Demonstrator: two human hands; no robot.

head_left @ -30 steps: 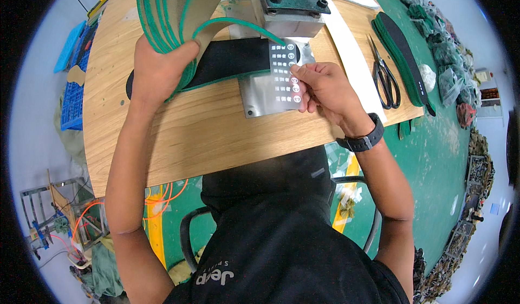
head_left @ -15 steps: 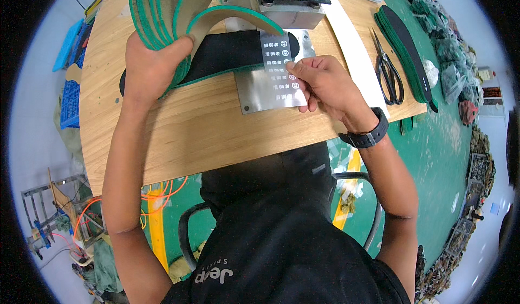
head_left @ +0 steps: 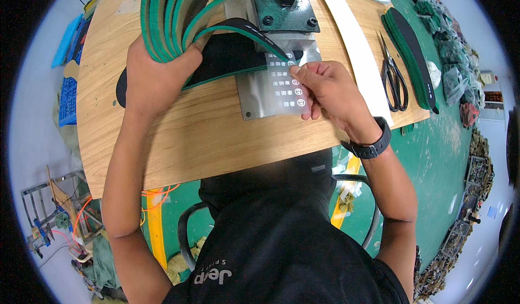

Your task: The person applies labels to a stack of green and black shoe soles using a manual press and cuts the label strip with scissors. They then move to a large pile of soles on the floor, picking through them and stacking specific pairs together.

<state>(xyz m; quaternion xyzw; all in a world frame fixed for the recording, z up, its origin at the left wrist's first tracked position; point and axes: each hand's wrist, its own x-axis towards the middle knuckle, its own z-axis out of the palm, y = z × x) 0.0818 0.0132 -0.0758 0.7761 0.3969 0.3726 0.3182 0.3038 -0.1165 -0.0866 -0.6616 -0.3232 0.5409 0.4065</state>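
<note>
A wooden worktop (head_left: pixel 179 136) stands on a green floor (head_left: pixel 444 158); a blue crate (head_left: pixel 67 95) sits beyond its left edge.

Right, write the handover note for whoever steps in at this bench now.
Left hand: grips a fanned stack of green-edged insoles, lifted off the wooden table.
Right hand: fingertips pinch the transparent sticker sheet lying on the metal plate, at the tip of the black insole under the press.
Nearby: scissors and more insoles to the right.
Done: one insole is in place at the press.
Left: whether a sticker is on it cannot be told; the stack in the left hand looks unprocessed.
</note>
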